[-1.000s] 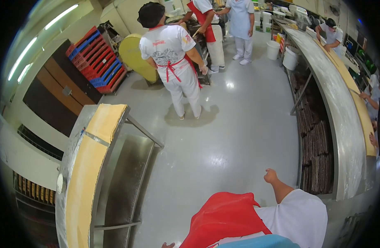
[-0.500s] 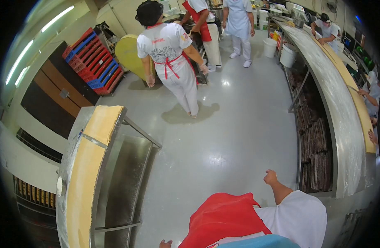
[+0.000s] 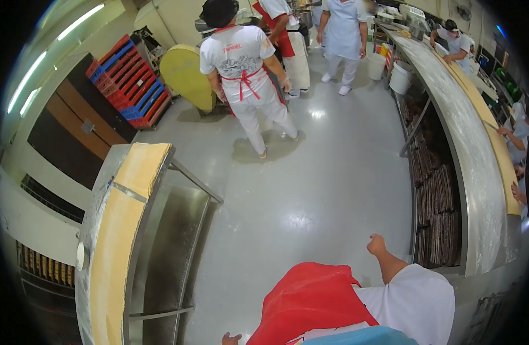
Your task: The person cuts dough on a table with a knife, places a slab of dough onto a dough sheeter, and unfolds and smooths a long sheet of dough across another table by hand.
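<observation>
My right hand [image 3: 376, 245] hangs beside my body, fingers loosely curled, with nothing seen in it. It is nearest the long table [image 3: 481, 201] on the right, but apart from it. At the bottom edge, only a part of my left hand [image 3: 231, 338] shows; its visible fingers look apart and hold nothing I can see. To the left of that hand stands a steel table [image 3: 102, 190] bearing a long sheet of yellow dough [image 3: 116, 241]. A metal strip [image 3: 129, 192] lies across the dough. I wear a red apron [image 3: 310, 293].
Ahead, a person in a red-tied apron [image 3: 245, 77] stands on the grey floor [image 3: 328, 178]. Others are farther back, near white buckets [image 3: 400, 78]. Stacked red and blue crates [image 3: 129, 86] and a yellow machine cover [image 3: 187, 75] stand left. Stacked trays [image 3: 440, 207] fill the right table's shelf.
The person ahead has stepped slightly right, legs now apart. A person in pale blue at the back has moved nearer and right. My hands have barely moved.
</observation>
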Demonstrator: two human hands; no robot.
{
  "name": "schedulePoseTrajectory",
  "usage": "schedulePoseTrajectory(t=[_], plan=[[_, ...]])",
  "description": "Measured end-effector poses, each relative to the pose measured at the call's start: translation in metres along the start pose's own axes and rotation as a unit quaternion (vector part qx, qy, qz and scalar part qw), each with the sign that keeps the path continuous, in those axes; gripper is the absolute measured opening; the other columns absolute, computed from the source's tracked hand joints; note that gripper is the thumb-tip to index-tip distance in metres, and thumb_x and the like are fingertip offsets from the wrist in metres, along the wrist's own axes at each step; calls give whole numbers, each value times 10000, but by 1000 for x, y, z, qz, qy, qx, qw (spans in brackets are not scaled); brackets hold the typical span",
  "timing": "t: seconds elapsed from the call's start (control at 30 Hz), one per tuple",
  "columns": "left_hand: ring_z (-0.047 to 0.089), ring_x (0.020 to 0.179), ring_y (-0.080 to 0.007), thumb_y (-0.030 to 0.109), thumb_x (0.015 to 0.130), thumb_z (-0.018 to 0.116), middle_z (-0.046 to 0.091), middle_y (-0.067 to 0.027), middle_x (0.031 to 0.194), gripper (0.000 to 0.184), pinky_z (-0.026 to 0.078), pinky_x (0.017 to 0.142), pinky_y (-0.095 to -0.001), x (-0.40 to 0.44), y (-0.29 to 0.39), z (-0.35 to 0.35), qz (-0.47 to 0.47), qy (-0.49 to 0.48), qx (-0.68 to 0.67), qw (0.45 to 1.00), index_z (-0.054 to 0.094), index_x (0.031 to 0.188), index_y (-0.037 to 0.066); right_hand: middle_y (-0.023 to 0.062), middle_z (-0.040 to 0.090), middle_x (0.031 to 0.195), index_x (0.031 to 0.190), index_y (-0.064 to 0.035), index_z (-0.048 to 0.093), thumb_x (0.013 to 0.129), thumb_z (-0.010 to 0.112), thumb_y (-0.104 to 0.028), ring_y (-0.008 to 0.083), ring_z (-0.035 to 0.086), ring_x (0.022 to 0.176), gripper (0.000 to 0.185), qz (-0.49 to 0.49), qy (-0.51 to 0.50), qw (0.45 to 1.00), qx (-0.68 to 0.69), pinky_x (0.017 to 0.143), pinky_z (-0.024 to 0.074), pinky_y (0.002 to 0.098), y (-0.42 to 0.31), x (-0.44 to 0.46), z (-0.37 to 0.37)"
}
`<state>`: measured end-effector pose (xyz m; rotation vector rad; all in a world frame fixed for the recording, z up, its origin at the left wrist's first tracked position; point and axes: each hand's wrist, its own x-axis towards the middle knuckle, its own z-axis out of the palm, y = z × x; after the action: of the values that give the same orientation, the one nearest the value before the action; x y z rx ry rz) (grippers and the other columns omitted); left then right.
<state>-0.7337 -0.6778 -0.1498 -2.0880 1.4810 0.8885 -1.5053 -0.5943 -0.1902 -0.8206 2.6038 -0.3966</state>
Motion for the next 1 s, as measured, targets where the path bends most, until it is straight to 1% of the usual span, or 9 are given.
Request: schedulePoseTrajectory(t=[0.37,0.5,0.53,0.63,0.7,0.73,0.8,0.9,1.0], plan=[[514,1303,-415,400,763,755,496,-323,1405,777,415,1101,-441,6,-45,16,-19,30,-12,999,551,1308,-116,248,684,1087,1031,9,700,692,609,-70,405,652,1048,359,14,-55,997,-44,925,532,434,-8,-16,26],[527,1294,-404,390,757,755,515,-322,1385,816,429,1090,-438,-19,-39,24,-89,106,-136,981,507,1344,-120,287,679,1004,927,35,693,704,609,-60,441,655,991,256,0,-58,997,-46,914,528,462,-6,-14,21],[527,1294,-404,390,757,755,515,-322,1385,816,429,1090,-438,21,-81,9,-82,103,-138,982,507,1344,-120,287,679,1004,927,35,693,704,609,-60,441,655,991,256,3,-52,997,-49,914,528,462,-38,-45,63],[533,1289,-399,359,749,769,545,-331,1341,863,440,1078,-434,-3,-61,5,-107,140,-167,970,448,1390,-122,301,676,962,891,33,692,705,610,-64,450,658,962,225,-18,-40,998,-48,932,518,473,-34,-36,58],[590,1214,-404,307,739,790,565,-338,1305,923,494,1013,-429,-25,-40,-6,-144,119,-241,952,370,1442,-118,304,673,995,919,33,692,716,618,-79,451,658,965,243,-52,-29,996,-68,951,511,469,-30,-32,55],[628,1116,-388,280,736,795,596,-327,1242,924,522,935,-427,13,-78,-7,-108,156,-213,958,360,1447,-119,304,673,995,919,33,692,716,618,-79,451,658,965,243,-54,-28,996,-70,951,511,469,-31,-32,52],[705,921,-356,225,730,804,658,-305,1117,928,578,779,-422,111,-177,7,-43,233,-144,961,341,1457,-121,296,672,1044,972,25,696,730,620,-91,442,654,1008,279,18,-26,999,-29,966,509,458,-112,-100,128],[678,635,-273,182,738,801,693,-242,910,931,548,556,-402,84,-170,2,-79,120,-276,950,312,1471,-120,285,670,1091,1028,14,699,738,620,-96,430,643,1067,321,22,-40,998,-42,967,514,451,-110,-103,121],[603,504,-214,135,745,786,672,-185,755,893,466,428,-368,67,-144,4,-86,103,-346,929,321,1457,-138,274,675,1100,1052,9,701,734,621,-95,419,631,1107,343,28,-67,995,-64,972,514,453,-105,-83,111]])
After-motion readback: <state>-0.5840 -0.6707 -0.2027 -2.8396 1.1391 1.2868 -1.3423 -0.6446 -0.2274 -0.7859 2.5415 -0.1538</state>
